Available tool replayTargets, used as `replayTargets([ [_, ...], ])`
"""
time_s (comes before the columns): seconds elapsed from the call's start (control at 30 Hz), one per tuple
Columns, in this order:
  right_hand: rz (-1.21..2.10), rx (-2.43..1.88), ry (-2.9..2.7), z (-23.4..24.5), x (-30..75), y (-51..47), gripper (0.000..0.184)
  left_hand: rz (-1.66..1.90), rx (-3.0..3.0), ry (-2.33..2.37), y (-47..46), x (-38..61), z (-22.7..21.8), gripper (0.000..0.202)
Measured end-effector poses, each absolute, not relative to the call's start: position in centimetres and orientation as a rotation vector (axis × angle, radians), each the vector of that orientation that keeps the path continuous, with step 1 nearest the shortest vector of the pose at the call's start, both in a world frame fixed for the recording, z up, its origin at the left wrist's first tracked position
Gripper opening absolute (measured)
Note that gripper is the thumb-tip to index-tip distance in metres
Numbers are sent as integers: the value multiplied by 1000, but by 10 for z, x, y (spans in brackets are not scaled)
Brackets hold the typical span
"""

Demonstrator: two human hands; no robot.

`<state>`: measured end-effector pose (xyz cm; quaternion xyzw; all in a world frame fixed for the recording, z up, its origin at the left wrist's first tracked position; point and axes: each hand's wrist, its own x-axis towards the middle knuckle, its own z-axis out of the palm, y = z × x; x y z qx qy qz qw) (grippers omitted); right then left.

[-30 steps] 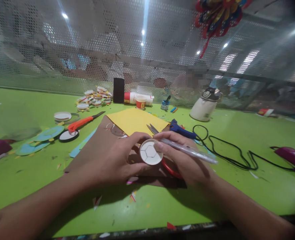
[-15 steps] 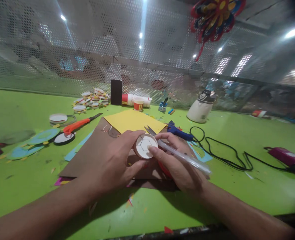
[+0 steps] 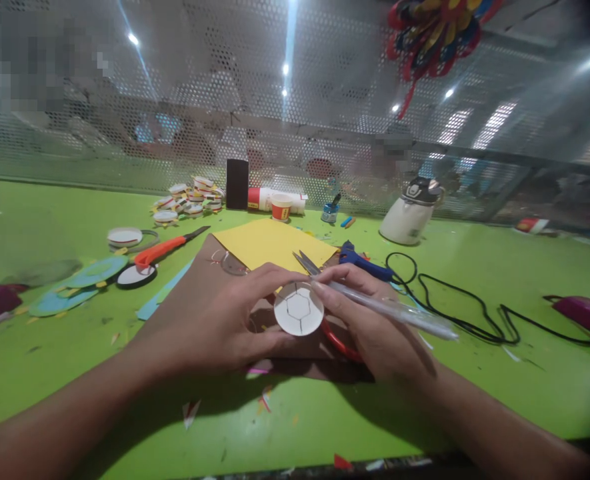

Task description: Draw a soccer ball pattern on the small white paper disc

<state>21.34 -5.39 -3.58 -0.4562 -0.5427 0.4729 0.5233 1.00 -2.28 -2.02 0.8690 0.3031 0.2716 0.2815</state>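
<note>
We seem to be steadying the disc [image 3: 299,310], marked with a hexagon, above the brown sheet [image 3: 197,275]; any next move calls for a light, even grip. Our left hand [image 3: 215,317] pinches its side, thumb and fingers curved. Our right hand [image 3: 377,327], narrowly curled, holds the pen [image 3: 399,310] and scissors [image 3: 307,263], thumb at the disc's rim.

No text legible; yellow label [image 3: 284,211] on red-banded paper cup [image 3: 280,207] too small to read.
</note>
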Motion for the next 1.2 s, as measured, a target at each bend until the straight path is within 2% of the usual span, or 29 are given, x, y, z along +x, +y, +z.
replayTargets([
  [0.27,1182,-1078,-1218,-35,209,-51,23,774,2139,966,-24,14,-22,52],
  [0.73,1260,-1010,-1208,-38,209,-51,20,825,2240,1017,-25,15,-23,46],
  [1.2,1204,-1074,-1227,-37,207,-53,21,803,2252,1064,-27,15,-23,45],
])
